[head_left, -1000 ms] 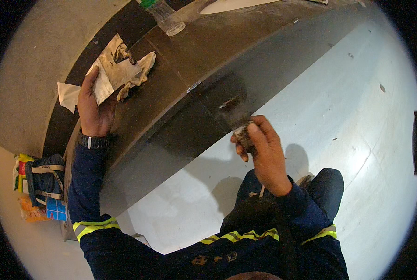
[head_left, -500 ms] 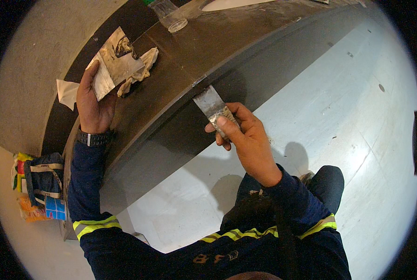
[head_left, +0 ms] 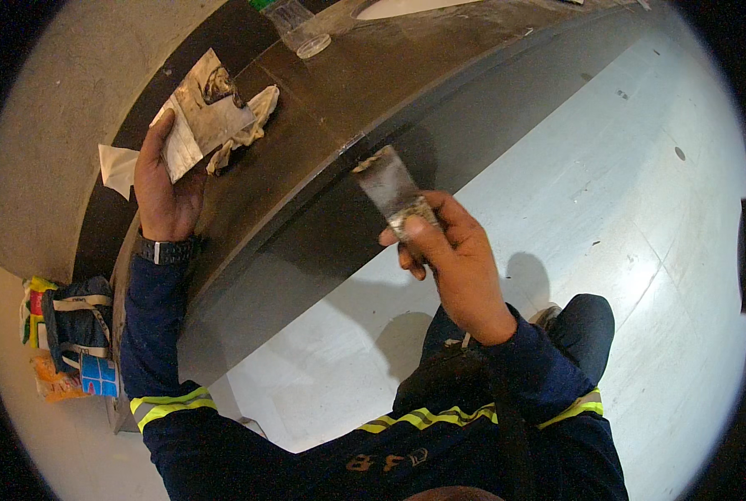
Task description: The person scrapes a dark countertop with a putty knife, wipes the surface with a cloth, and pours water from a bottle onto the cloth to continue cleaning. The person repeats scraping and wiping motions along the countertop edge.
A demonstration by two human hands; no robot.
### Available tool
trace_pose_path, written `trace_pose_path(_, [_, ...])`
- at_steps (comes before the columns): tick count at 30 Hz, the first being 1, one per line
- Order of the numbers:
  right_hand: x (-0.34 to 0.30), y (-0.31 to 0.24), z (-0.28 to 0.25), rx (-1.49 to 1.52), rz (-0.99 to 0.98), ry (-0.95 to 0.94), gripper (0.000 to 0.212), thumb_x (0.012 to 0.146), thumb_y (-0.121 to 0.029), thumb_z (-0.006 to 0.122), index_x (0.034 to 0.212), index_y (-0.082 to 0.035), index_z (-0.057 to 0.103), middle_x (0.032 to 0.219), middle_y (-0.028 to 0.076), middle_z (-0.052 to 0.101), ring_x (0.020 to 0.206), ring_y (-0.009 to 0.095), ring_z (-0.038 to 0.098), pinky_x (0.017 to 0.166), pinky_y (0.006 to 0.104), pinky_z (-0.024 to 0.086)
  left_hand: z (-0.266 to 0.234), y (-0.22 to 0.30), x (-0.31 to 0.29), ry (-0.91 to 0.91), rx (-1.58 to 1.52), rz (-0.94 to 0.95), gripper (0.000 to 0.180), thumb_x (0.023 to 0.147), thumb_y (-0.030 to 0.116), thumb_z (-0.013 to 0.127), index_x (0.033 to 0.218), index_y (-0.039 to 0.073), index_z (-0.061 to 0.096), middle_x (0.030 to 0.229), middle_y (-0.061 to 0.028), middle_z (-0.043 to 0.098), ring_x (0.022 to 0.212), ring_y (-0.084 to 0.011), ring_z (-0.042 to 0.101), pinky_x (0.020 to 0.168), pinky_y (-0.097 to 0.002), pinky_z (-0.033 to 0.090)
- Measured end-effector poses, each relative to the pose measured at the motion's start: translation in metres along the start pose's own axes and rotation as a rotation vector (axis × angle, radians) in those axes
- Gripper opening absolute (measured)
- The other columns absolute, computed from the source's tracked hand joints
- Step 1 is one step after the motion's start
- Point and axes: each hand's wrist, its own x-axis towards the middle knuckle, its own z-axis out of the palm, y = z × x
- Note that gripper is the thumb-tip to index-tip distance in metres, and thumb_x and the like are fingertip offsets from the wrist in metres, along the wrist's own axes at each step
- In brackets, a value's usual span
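My left hand (head_left: 166, 184) grips a flat rectangular plate (head_left: 187, 138) above the dark countertop, thumb on its near face. Dark paste (head_left: 221, 86) is smeared near the plate's far corner. In my right hand (head_left: 465, 275) is a short putty knife (head_left: 387, 185), pinched between thumb and fingers, its blade pointing up and left. A thin strip of pale paste lies along the blade's tip. The knife is held just in front of the countertop's edge (head_left: 350, 144), apart from it. Beside the plate lies a crumpled pale cloth or glove (head_left: 256, 121).
On the dark countertop (head_left: 323, 92) stands a clear plastic bottle (head_left: 294, 29) with a green top. A white basin (head_left: 415, 8) shows at the far edge. White paper (head_left: 118, 169) sits by the wall. Bags (head_left: 76, 326) lie at the left. Pale floor tiles (head_left: 573, 200) spread right.
My right hand has drawn slightly back and right from the counter edge. The knife's blade has turned, and paste now shows at its tip. My left hand stays nearly still with the plate.
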Motion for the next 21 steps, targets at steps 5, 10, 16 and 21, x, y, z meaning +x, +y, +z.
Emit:
trace_pose_path(5, [-0.005, 0.005, -0.035, -0.005, 0.032, 0.113, 0.035, 0.104, -0.033, 0.047, 0.122, -0.003, 0.052, 0.091, 0.007, 0.067, 0.068, 0.008, 0.055, 0.053, 0.0212, 0.042, 0.019, -0.001, -0.004, 0.085, -0.002, -0.008, 0.038, 0.098, 0.004, 0.047, 0.135, -0.002, 0.046, 0.131, -0.0143, 0.058, 0.116, -0.0245, 0.061, 0.1, -0.0368, 0.052])
trace_pose_path(10, [-0.003, -0.005, -0.061, 0.014, 0.12, 0.108, 0.044, 0.104, -0.04, 0.043, 0.127, -0.003, 0.052, 0.091, 0.006, 0.06, 0.073, 0.01, 0.053, 0.056, 0.0221, 0.042, 0.013, 0.0, -0.008, 0.095, 0.164, 0.105, 0.036, 0.103, 0.02, 0.046, 0.131, -0.002, 0.05, 0.126, -0.0159, 0.061, 0.115, -0.0264, 0.062, 0.1, -0.0388, 0.052])
trace_pose_path(16, [0.011, -0.032, -0.086, -0.095, 0.124, -0.01, 0.046, 0.09, -0.015, 0.064, 0.133, -0.005, 0.053, 0.094, 0.003, 0.058, 0.079, 0.009, 0.054, 0.062, 0.0214, 0.044, -0.007, -0.004, 0.003, 0.044, 0.248, 0.183, 0.05, 0.09, 0.003, 0.063, 0.137, -0.003, 0.046, 0.134, -0.0161, 0.056, 0.122, -0.0256, 0.056, 0.106, -0.0363, 0.045])
trace_pose_path(21, [0.021, -0.037, -0.094, -0.638, -0.112, -0.037, 0.031, 0.09, -0.013, 0.064, 0.12, -0.008, 0.063, 0.09, 0.005, 0.066, 0.077, 0.011, 0.059, 0.065, 0.0268, 0.05, -0.016, -0.008, 0.007, 0.054, 0.444, 0.249, 0.058, 0.085, -0.002, 0.07, 0.138, -0.004, 0.047, 0.138, -0.0163, 0.054, 0.123, -0.0253, 0.055, 0.108, -0.0349, 0.04])
